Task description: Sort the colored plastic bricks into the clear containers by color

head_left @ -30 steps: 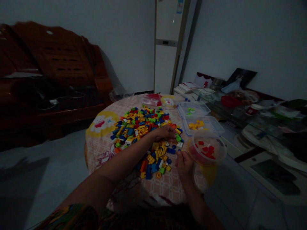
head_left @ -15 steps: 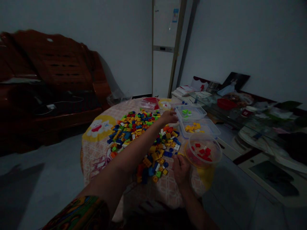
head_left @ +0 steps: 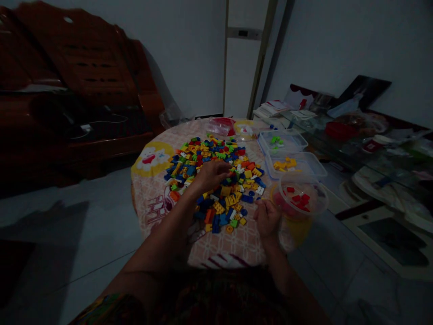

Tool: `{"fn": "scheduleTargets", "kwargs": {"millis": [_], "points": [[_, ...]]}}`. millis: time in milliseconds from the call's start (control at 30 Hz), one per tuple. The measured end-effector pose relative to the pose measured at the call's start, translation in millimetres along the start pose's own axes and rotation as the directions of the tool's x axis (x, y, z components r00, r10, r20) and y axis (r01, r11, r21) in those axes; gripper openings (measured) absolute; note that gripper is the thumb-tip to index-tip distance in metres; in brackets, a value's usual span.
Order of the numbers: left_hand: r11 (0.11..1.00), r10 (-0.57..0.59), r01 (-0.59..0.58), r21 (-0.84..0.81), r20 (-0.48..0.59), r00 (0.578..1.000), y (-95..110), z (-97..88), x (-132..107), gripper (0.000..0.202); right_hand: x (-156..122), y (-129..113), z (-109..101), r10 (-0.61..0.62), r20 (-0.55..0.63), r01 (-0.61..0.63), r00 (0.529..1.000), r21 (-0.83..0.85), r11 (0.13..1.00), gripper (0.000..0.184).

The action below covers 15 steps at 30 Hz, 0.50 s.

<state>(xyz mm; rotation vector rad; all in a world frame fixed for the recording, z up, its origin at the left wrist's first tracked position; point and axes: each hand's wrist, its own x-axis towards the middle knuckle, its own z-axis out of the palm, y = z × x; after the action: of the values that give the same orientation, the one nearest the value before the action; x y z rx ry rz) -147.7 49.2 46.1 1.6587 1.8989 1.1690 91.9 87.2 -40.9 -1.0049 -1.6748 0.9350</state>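
A mixed pile of coloured toy building bricks [head_left: 226,191] lies across the patterned tablecloth [head_left: 233,250]. Over its middle hovers my left hand [head_left: 213,175], palm down, fingers stretched loosely toward the right; no brick shows in them. My right hand [head_left: 267,219] rests at the pile's right side, its fingers curled closed; whatever they hold is hidden. Just beyond it stands a round clear tub [head_left: 320,210] with several red bricks [head_left: 298,199]. Behind that, one clear box [head_left: 316,169] contains yellow bricks [head_left: 287,164], and a farther box [head_left: 297,142] contains green ones [head_left: 276,141].
Some blue bricks [head_left: 273,127] lie behind the boxes. A clear plastic container [head_left: 218,127] and a red item sit at the table's far edge. To the right is a cluttered glass-topped cabinet [head_left: 341,146]; to the left, a wooden bench [head_left: 98,76].
My left hand has drawn back from beside the clear boxes to above the brick pile. My right hand stays closed near the round tub. The view has tilted down and shifted left.
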Motion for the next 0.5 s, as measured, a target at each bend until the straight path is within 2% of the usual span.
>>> {"fn": "scheduleTargets", "kwargs": {"millis": [100,200,300,367,433,500], "points": [[0.999,-0.036,0.037,0.014,-0.050,0.998,-2.2,-3.5,-18.4,0.028,1.0,3.3,1.0,0.023,-0.002,-0.023,1.000,0.022,0.999,0.035],[0.998,-0.061,0.061,0.006,-0.055,0.997,-4.9,-4.9,-31.7,0.023,0.9,5.7,1.6,0.033,0.025,-0.034,0.999,0.027,0.999,0.034],[0.995,-0.094,0.091,-0.047,-0.061,0.994,-9.9,-6.4,-38.6,0.023,-1.8,4.3,0.5,0.009,0.160,-0.018,0.987,0.055,0.998,0.033],[0.990,-0.121,0.113,-0.089,-0.092,0.988,-14.3,-9.5,-40.4,0.024,-5.3,1.5,-1.4,-0.044,0.327,0.030,0.944,0.049,0.998,0.030],[0.980,-0.155,0.135,-0.145,-0.137,0.978,-18.4,-14.7,-41.2,0.026,-9.4,-1.3,-4.1,-0.112,0.480,0.124,0.870,0.007,0.992,0.025],[0.967,-0.191,0.152,-0.207,-0.185,0.964,-20.9,-21.0,-42.0,0.027,-12.9,-3.0,-6.7,-0.179,0.571,0.249,0.801,-0.045,0.968,0.024]]}}
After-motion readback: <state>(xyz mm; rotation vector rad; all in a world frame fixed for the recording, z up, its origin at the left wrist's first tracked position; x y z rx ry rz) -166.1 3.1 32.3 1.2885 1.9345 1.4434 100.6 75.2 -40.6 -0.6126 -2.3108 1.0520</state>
